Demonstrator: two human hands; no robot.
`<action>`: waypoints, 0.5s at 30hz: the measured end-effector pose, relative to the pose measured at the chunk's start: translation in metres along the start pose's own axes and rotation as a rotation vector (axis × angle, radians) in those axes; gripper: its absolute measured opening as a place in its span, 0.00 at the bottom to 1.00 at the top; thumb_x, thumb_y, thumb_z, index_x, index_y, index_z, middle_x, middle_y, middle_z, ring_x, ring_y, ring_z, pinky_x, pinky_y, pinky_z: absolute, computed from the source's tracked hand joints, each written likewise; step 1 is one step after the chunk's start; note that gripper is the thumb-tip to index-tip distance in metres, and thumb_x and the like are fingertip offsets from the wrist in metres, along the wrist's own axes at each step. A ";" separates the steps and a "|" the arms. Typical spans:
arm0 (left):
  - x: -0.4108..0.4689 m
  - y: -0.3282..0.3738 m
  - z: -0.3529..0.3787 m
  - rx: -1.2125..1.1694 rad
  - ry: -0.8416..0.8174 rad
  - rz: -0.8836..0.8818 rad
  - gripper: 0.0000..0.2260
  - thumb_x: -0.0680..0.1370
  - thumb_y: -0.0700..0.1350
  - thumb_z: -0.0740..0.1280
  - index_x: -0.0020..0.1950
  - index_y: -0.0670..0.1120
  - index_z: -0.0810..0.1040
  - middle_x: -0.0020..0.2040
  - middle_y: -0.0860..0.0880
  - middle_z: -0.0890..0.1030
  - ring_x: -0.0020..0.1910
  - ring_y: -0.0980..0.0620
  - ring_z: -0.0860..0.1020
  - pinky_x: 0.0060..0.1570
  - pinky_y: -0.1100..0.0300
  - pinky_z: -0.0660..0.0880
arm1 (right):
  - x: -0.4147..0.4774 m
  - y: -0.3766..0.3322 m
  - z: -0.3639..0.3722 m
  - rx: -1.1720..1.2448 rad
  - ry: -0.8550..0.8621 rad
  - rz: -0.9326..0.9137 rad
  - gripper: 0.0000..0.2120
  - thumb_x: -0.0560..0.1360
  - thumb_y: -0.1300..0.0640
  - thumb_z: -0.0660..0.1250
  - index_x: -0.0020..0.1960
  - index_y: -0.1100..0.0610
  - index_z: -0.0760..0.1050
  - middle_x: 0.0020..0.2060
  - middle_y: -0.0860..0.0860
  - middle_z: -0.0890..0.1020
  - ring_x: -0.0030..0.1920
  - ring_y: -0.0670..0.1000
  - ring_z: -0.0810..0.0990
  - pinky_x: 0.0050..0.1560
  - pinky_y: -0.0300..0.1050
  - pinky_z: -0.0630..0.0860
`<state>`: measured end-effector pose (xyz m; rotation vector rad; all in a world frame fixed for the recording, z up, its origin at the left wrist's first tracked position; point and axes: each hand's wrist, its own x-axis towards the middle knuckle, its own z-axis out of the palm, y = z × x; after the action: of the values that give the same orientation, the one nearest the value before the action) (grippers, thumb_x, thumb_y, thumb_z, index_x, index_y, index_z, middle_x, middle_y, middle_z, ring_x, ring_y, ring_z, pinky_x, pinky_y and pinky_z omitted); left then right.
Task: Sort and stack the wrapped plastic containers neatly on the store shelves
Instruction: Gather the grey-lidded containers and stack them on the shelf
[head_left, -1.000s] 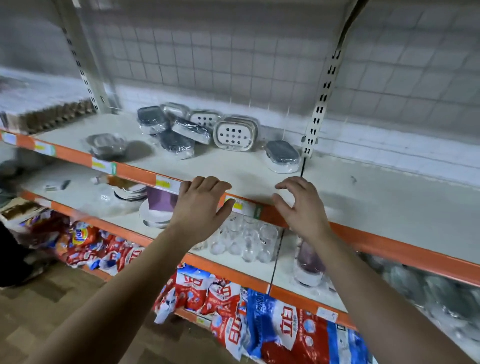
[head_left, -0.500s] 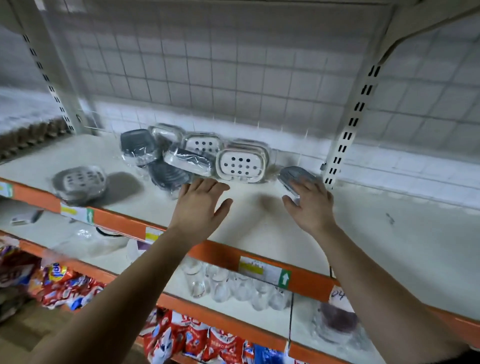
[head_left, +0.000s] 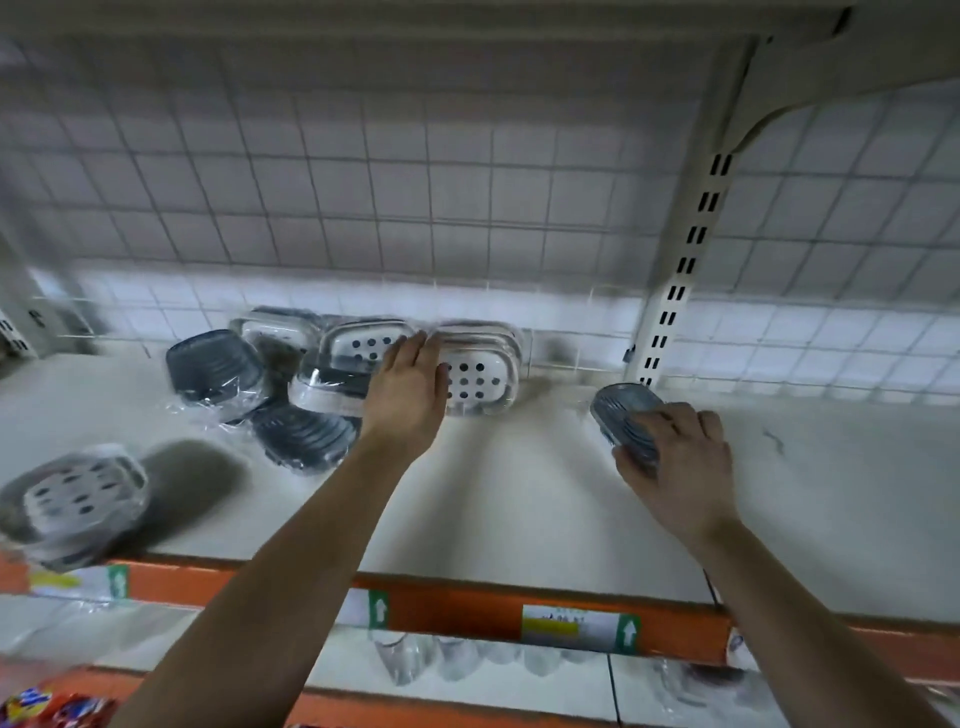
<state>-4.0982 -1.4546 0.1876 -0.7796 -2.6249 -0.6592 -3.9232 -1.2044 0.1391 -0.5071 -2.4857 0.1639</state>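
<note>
On the cream top shelf (head_left: 519, 499), the right hand (head_left: 675, 462) grips a wrapped grey oval container (head_left: 621, 405). The fingers curl over its near end and the thumb sits at its lower edge. Its ridged face is turned up toward the camera. Its long axis runs diagonally, with the free end pointing back and left toward the foot of the slotted upright post (head_left: 685, 260).

The left hand (head_left: 410, 395) is well apart from the right, with its fingers straight and held together. It reaches to the left edge of a white perforated container (head_left: 480, 374). The fingertips seem to touch the wrap, though blur makes that uncertain. This container stands on its long side against the wire grid back (head_left: 415, 182), with its holed face forward and its long axis along the shelf.

Just to its left a second perforated container (head_left: 363, 345) leans the same way. Further left is a loose pile in clear wrap, including a dark ribbed container (head_left: 213, 366) and another dark container (head_left: 304, 436) lying flat in front of it. A lone holed container (head_left: 78, 493) sits at the front left, above the orange shelf edge (head_left: 457, 608). Clear glasses (head_left: 447, 660) stand on the shelf below.
</note>
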 end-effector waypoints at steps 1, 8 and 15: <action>0.005 -0.002 0.002 -0.005 -0.012 -0.013 0.22 0.83 0.48 0.52 0.74 0.41 0.69 0.70 0.40 0.73 0.70 0.38 0.67 0.72 0.44 0.63 | -0.003 -0.001 0.000 0.006 0.028 0.028 0.27 0.68 0.40 0.59 0.56 0.56 0.81 0.54 0.56 0.78 0.53 0.61 0.71 0.45 0.58 0.77; 0.011 0.007 0.005 -0.204 -0.006 -0.031 0.15 0.79 0.47 0.69 0.63 0.42 0.76 0.65 0.42 0.66 0.53 0.43 0.77 0.58 0.56 0.72 | -0.004 0.001 0.004 0.084 0.029 0.085 0.26 0.68 0.40 0.61 0.58 0.55 0.77 0.60 0.57 0.76 0.56 0.66 0.75 0.56 0.59 0.73; 0.007 0.011 0.010 -0.204 0.039 0.080 0.15 0.71 0.50 0.76 0.51 0.46 0.77 0.59 0.43 0.74 0.58 0.39 0.73 0.58 0.43 0.73 | -0.003 -0.002 0.003 0.107 0.030 0.099 0.26 0.67 0.40 0.61 0.57 0.56 0.77 0.58 0.57 0.77 0.51 0.65 0.76 0.51 0.58 0.77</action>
<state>-4.0987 -1.4383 0.1861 -0.9149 -2.5033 -0.9201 -3.9231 -1.2071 0.1354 -0.5833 -2.4088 0.3241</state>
